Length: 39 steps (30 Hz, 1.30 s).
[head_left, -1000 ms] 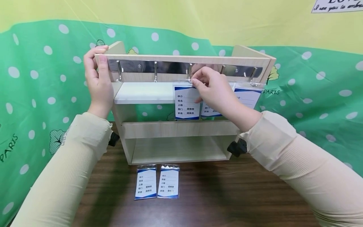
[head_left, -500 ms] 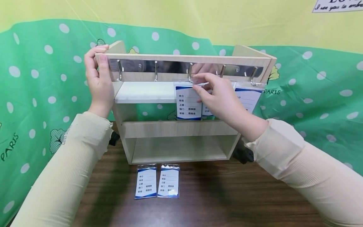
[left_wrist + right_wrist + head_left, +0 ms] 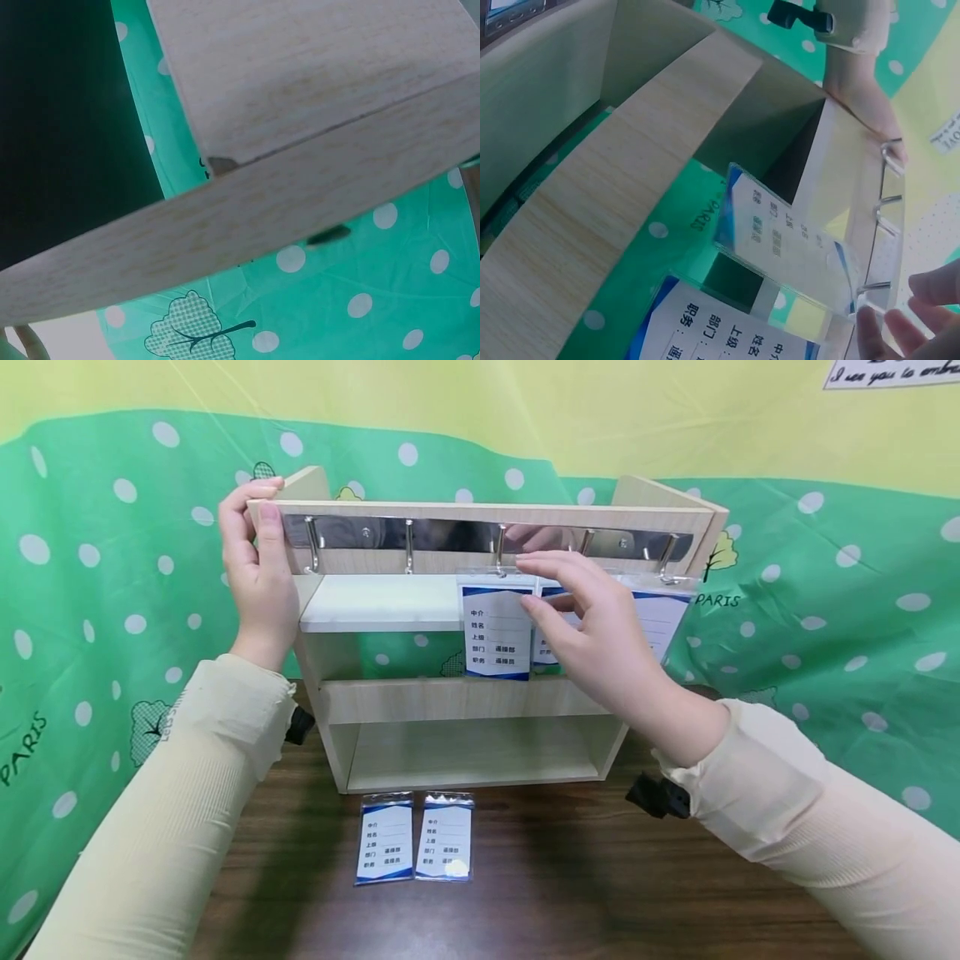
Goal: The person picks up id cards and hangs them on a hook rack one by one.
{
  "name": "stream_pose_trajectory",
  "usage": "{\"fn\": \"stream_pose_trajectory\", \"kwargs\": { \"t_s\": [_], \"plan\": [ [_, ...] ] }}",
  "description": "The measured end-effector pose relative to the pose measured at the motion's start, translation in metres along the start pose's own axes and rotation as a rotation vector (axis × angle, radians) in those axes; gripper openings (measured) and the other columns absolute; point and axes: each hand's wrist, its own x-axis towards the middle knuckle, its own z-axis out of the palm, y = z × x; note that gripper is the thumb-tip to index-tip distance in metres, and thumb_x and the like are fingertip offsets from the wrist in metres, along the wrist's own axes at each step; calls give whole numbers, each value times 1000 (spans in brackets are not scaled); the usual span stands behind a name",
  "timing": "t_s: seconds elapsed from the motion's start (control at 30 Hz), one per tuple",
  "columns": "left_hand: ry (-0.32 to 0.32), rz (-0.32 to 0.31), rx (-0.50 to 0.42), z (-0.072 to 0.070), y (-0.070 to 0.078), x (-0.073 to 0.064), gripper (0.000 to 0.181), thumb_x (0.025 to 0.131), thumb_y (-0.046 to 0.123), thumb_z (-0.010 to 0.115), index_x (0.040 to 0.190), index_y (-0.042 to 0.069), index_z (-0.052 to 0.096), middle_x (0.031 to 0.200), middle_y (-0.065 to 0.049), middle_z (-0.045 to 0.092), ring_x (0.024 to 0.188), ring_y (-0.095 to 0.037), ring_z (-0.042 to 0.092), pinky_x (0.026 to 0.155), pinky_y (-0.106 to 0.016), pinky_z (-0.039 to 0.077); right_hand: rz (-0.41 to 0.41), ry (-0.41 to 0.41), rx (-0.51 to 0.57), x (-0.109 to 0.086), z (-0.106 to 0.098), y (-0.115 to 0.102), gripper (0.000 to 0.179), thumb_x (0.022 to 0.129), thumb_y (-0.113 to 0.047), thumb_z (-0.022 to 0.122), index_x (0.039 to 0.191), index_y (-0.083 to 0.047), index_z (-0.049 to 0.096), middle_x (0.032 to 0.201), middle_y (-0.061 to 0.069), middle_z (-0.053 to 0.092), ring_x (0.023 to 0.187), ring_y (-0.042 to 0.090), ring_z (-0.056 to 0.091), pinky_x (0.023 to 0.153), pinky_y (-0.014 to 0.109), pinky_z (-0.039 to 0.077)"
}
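The clear badge holder [image 3: 497,631] hung on the middle hook [image 3: 500,545], the right hand [image 3: 603,627] at its upper edge with thumb and fingers parted, seemingly gripping nothing – whether a fingertip touched could not be told – while the left hand [image 3: 258,572] pinched the wooden shelf [image 3: 390,702] by its upper left edge. Good work here probably meant parting without snagging the plastic, shelf braced. Its print read 部门 遥操部, 职务 遥操员; the curtain [image 3: 97,602] said PARIS.
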Motion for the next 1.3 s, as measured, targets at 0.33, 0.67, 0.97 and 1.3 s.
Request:
{"fn": "stream_pose_trajectory", "kwargs": {
  "t_s": [0.33,0.67,0.97,1.3],
  "plan": [
    [5,-1,-9,0,1,0,21,104,10,39,118,12,54,123,0,57,107,-14,55,94,-25,42,-32,81,228,-16,3,3,35,92,8,61,127,4,63,134,10,60,115,19,60,94,24,51],
    [0,0,9,0,-3,1,21,104,11,39,119,13,54,127,1,56,106,-13,54,93,-25,42,-26,75,343,-40,9,4,30,91,8,61,121,7,64,120,11,68,109,23,64,88,22,53],
    [-2,4,30,-2,-1,0,22,104,12,38,119,13,54,128,0,56,107,-13,54,94,-25,42,24,51,429,-63,16,2,26,92,5,62,118,7,65,110,-4,71,101,14,68,81,20,54],
    [-3,3,51,-4,-2,0,22,104,12,39,120,14,54,130,0,56,108,-13,54,95,-26,42,164,5,514,-79,31,8,23,96,-4,61,117,3,66,104,-1,73,97,18,69,86,25,56]
  ]
}}
